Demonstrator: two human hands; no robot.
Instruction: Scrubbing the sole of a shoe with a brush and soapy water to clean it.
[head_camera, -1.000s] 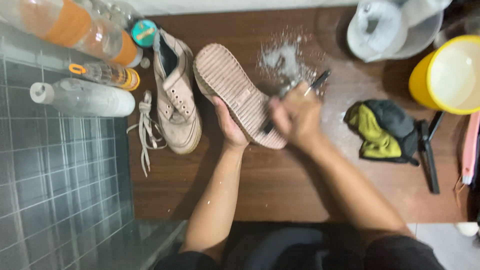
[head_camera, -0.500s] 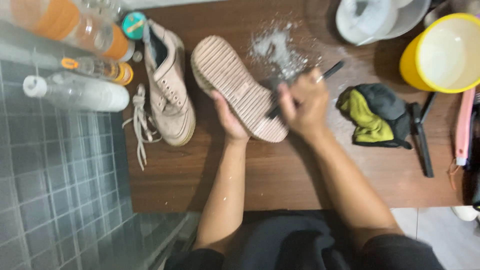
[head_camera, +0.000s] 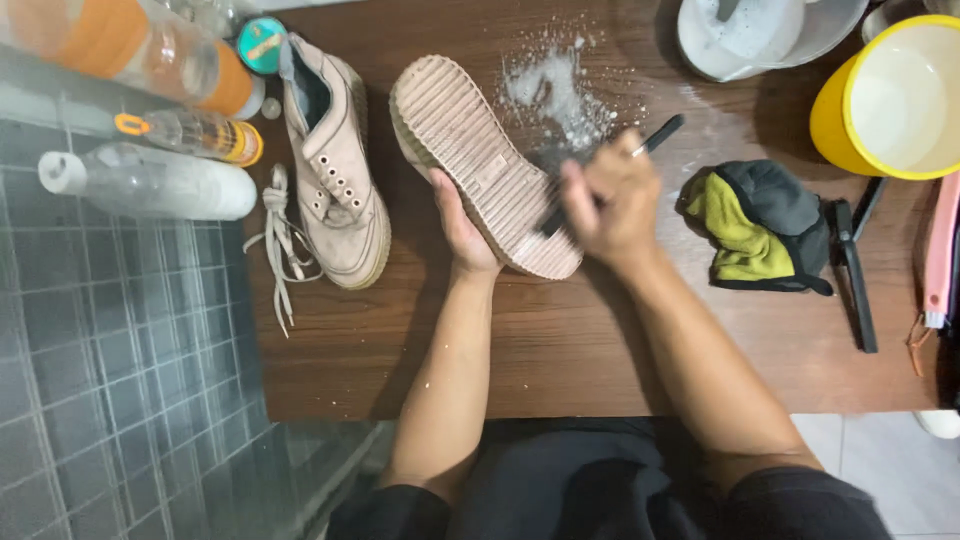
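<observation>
1. Beige and ribbed, the sole of the upturned shoe (head_camera: 482, 175) faces me at the centre of the frame, above the brown wooden table (head_camera: 560, 350).
2. My left hand (head_camera: 462, 232) is clamped on the shoe's lower edge, fingers hidden behind it.
3. My right hand (head_camera: 610, 200) is closed around a dark-handled brush (head_camera: 640, 150), its head pressed on the sole.
4. White foam (head_camera: 555, 85) is spattered on the wood just above.
5. The second shoe (head_camera: 335, 165) lies upright at upper left, laces (head_camera: 275, 235) trailing beside it.
6. A yellow-and-black cloth (head_camera: 755, 225) sits right of my brush hand, near a yellow tub (head_camera: 835, 115).
</observation>
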